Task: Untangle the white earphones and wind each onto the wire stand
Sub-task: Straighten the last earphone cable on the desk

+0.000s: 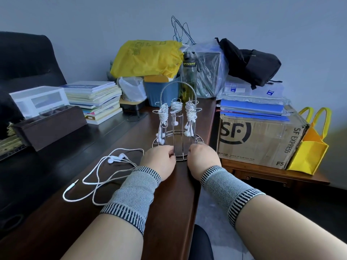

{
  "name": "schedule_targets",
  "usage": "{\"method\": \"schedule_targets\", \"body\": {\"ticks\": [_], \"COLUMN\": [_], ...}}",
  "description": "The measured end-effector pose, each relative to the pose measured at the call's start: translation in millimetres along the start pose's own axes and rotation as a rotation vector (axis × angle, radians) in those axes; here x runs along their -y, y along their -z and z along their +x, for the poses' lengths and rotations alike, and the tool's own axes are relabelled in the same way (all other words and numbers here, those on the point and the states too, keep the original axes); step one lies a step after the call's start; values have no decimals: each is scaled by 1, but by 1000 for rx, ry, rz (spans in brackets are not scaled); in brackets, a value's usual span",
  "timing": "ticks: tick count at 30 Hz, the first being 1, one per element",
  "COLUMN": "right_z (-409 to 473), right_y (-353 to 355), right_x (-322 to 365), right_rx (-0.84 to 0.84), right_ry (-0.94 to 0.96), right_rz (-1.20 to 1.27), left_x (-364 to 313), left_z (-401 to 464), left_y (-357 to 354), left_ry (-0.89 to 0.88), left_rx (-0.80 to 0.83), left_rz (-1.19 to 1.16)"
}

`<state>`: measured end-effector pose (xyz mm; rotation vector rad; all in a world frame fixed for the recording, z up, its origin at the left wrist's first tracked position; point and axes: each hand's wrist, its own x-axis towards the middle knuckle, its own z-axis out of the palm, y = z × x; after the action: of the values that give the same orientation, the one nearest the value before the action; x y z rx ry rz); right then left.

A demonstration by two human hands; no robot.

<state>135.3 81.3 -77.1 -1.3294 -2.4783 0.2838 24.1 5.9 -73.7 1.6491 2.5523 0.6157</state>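
Earphones hang wound on three posts of a wire stand just beyond both hands. The left hand and right hand each curl their fingers around the stand's base ring. One loose earphone lies on the tabletop, left of the left hand.

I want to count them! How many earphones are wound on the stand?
3: one on the left post, one on the middle, one on the right. A fourth lies loose on the table.

Both hands on wire stand
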Motion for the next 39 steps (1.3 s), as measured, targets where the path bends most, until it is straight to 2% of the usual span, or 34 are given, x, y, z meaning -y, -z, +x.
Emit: {"method": "schedule_targets", "body": {"ticks": [5,12,16,18,22,24,26,28,34,39], "right_z": [-11,-9,-4,-5,-14,-24,-28,-27,-18,-22], "right_y": [-4,1,-6,-8,-11,-10,-11,-12,-16,-20], "right_x": [-2,3,-3,0,22,43,59,72,87,94], "right_rx": [-165,-45,-31,-95,-165,-114,-50,15,106,138], "right_ry": [214,224,219,283,391,368,269,208,122,201], "right_rz": [-100,-20,-136,-170,56,259,437,481,370,198], "left_x": [-1,-6,-15,-16,11,36,59,78,101,101], "left_z": [1,-1,-3,-3,2,0,-11,-23,-31,-25], "left_y": [-3,-2,-1,6,36,58,77,82,64,55], "left_ry": [2,40,-7,-33,6,95,178,198,211,164], "left_rx": [37,57,-44,-102,-163,-220,-216,-175,-154,-142], "left_rz": [114,91,23,-14,-88,-125,-106,-82,-146,-131]}}
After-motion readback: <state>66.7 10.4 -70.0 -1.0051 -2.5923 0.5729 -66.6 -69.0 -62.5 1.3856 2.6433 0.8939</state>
